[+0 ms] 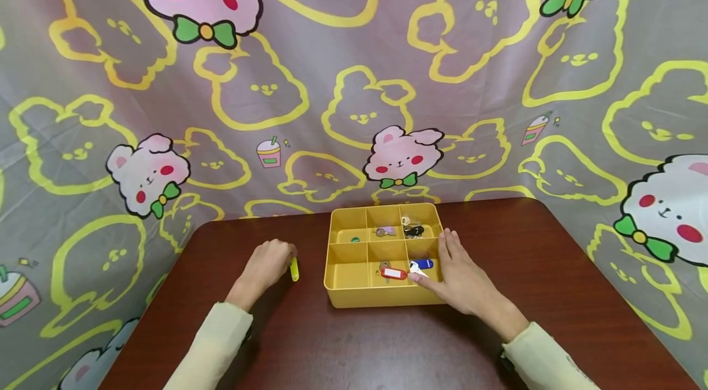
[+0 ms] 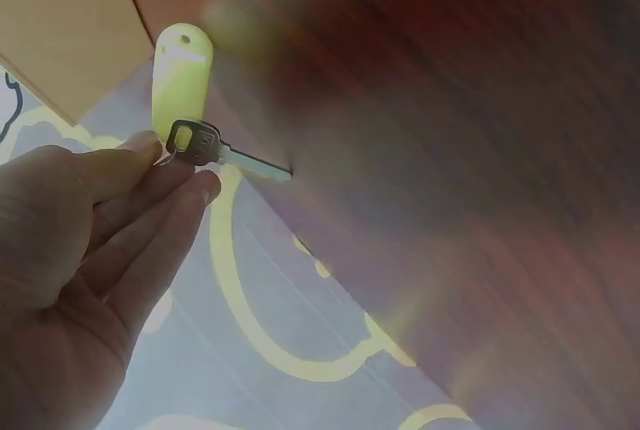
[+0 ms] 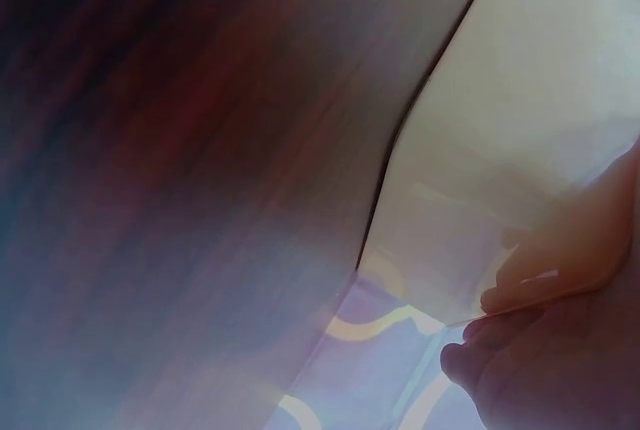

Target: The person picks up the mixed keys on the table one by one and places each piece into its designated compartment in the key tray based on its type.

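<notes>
My left hand [image 1: 269,263] pinches a key [image 2: 195,142] with a yellow tag [image 2: 182,80] between thumb and fingertips, left of the yellow divided box [image 1: 381,298]. In the left wrist view the key's blade points away from the fingers and the tag sticks up. My right hand [image 1: 467,277] lies against the right side of the box, fingers straight along its wall and thumb over the front right compartment. Under that thumb are a blue tag [image 1: 423,263] and a white key-like piece [image 1: 416,269]. A red tag [image 1: 393,274] with a key lies in the front middle compartment.
In the back row are a small green piece [image 1: 355,239] at left, a key with a purple tag [image 1: 386,231] in the middle and black-headed keys [image 1: 413,231] at right. The box stands on a dark brown table [image 1: 343,347], with a patterned cloth [image 1: 343,132] behind.
</notes>
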`<state>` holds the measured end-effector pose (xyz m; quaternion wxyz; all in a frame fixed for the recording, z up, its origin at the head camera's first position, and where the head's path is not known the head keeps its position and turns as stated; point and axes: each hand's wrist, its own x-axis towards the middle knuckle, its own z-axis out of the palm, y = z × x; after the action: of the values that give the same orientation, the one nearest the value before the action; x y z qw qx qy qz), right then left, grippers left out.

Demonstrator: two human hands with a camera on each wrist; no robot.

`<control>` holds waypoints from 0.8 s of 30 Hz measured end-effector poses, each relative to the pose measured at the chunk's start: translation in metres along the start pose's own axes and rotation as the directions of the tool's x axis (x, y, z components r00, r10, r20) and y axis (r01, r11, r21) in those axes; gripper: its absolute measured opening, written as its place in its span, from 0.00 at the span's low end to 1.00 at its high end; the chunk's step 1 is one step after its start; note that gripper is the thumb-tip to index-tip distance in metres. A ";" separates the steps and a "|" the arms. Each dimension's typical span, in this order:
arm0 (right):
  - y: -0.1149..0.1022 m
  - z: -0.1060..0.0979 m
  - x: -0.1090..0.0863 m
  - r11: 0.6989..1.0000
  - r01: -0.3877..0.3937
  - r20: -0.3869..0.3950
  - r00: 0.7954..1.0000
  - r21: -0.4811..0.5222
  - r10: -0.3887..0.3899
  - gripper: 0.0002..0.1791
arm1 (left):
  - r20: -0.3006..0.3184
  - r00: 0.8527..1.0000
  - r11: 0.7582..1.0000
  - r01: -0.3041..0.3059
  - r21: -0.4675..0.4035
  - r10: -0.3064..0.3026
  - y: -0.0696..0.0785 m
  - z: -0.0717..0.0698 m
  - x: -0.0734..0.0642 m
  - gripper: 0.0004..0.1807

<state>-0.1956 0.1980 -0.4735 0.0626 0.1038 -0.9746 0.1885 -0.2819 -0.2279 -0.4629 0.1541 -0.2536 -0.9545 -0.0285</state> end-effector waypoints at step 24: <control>0.002 0.001 0.000 1.000 0.005 -0.002 1.000 0.011 -0.005 0.68 | -0.071 0.997 0.996 0.003 -0.087 -0.009 0.000 -0.017 0.005 0.05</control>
<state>-0.1960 0.1991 -0.4751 0.0636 0.1063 -0.9731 0.1940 -0.2814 -0.2275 -0.4447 0.1767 -0.2562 -0.9470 -0.0794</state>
